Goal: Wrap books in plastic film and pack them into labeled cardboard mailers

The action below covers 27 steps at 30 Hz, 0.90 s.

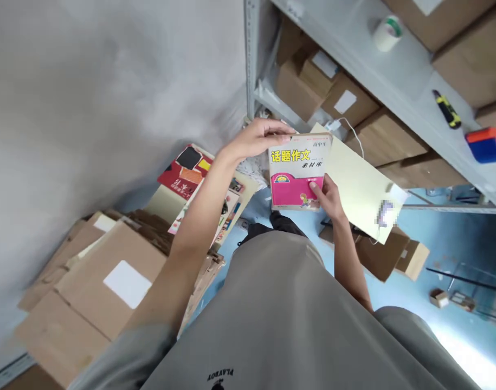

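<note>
A paperback book with a white and pink cover is held up in front of me, its cover facing me. My left hand grips its top left corner, thumb along the front and the other fingers over the top edge. Around the lower right edge my right hand is closed, its thumb pressed on the pink part and its other fingers hidden behind. A pale yellow board lies just behind and to the right of the book. Left of my forearm are a red picture book and several other colourful books.
Flattened cardboard boxes are stacked at lower left by the wall. A metal shelf at upper right bears a tape roll, a utility knife, an orange and blue object and cartons. More boxes lie on the blue floor.
</note>
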Motion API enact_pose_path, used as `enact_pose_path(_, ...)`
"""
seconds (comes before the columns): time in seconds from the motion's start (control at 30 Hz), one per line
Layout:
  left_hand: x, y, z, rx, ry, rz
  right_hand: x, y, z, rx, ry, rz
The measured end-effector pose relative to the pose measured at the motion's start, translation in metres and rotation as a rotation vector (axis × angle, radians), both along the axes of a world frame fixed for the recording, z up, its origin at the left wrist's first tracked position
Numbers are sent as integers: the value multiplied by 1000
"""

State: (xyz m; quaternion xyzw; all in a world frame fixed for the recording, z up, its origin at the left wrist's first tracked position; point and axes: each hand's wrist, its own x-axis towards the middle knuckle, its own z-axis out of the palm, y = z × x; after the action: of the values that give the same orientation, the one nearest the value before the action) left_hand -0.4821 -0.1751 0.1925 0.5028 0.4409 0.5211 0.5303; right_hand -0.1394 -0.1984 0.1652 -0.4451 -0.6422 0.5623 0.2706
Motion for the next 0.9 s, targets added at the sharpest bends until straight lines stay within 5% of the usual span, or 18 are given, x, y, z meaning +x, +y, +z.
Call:
enact_pose_path(0.17,85,21,0,-168,-55,117,46,-14,-6,109,-13,-352)
enact_pose_path(0.37,182,-2,-39,-409,-189,19,108,20,-22,-30,106,-543)
enact_pose_path(0.6,276,29,-53,-514,-168,75,176,78,-36,-22,123,-504)
enact_pose_path(0.9,314,65,-41,-499,-112,164,210,135,-52,-29,111,-390)
